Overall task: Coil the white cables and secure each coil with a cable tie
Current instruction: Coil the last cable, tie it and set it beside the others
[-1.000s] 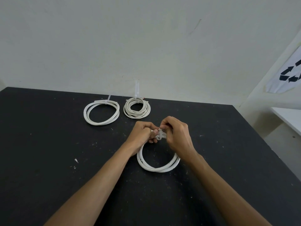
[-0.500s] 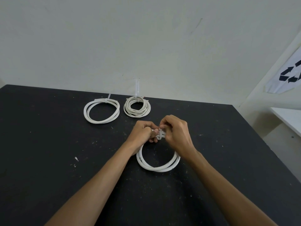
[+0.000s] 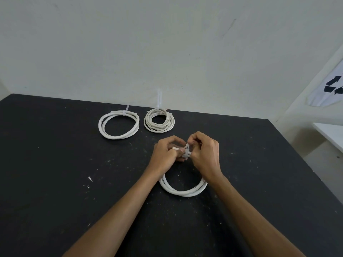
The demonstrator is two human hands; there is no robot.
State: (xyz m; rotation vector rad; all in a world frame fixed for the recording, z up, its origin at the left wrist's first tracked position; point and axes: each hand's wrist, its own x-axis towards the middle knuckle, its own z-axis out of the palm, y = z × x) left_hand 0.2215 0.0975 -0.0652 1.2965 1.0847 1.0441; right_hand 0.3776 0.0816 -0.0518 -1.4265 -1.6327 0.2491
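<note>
A white cable coil (image 3: 183, 191) lies on the black table (image 3: 55, 173) in front of me, its far side lifted between my hands. My left hand (image 3: 165, 156) grips the coil's top strands with curled fingers. My right hand (image 3: 204, 154) pinches a white cable tie (image 3: 186, 150) wrapped around those strands. Two other coils sit at the back: a wide one (image 3: 118, 124) and a tighter one (image 3: 159, 120), each bound by a tie whose tail sticks up.
A pale wall rises right behind the table's far edge. At the right stands a white shelf (image 3: 330, 134) beside a sheet with a black recycling mark (image 3: 332, 86). The table's right edge runs diagonally toward me.
Both hands stay at the coil's top, with only small finger motion on the tie. The view has shifted slightly.
</note>
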